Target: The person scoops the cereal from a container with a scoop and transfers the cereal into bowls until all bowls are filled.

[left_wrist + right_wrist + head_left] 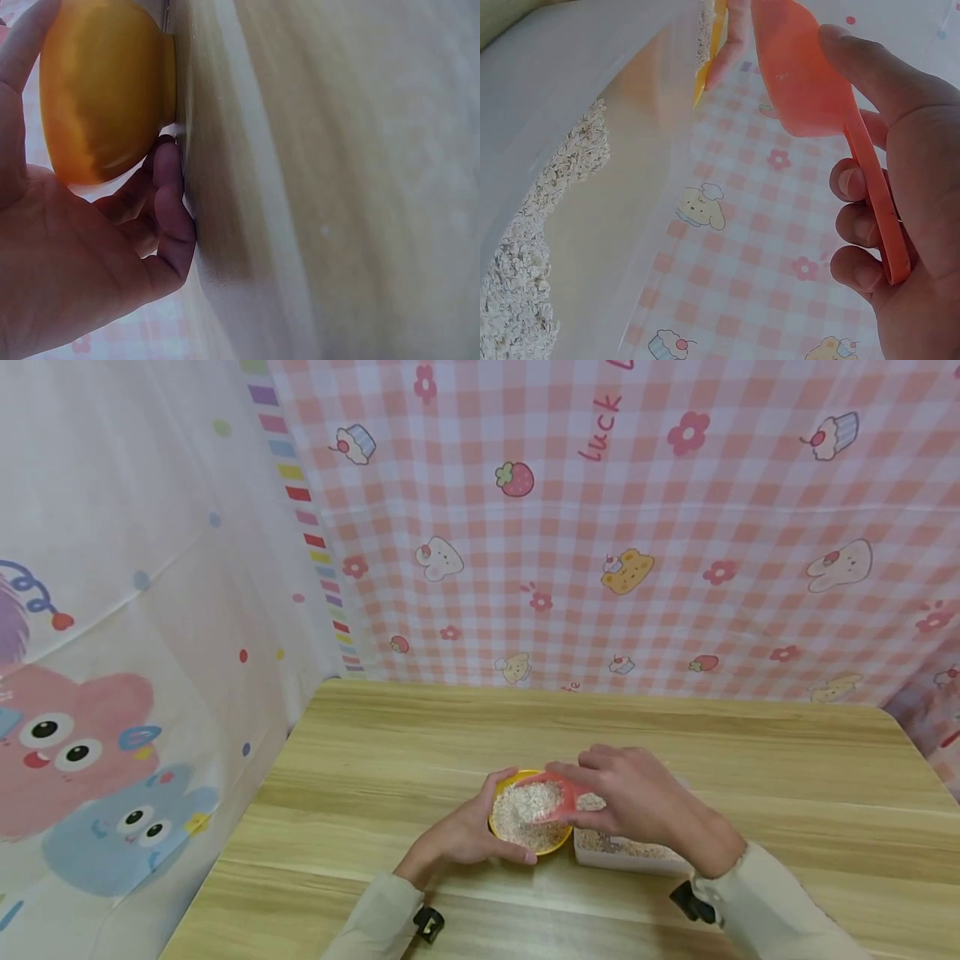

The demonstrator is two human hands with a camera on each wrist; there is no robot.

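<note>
Yellow bowl (525, 839) brims with pale oats; orange scoop (558, 793) tilts above.

Bowl (525, 835) on table (360, 760), left of tub (622, 856); scoop (551, 797) above bowl.

The bowl (525, 843) was yellow, and the oats (525, 810) in it were pale beige. Over it, the scoop (558, 797) was pinkish red. Behind the bowl, the cloth (637, 527) had pink and white checks. The table (450, 752) under it was light wood.
</note>
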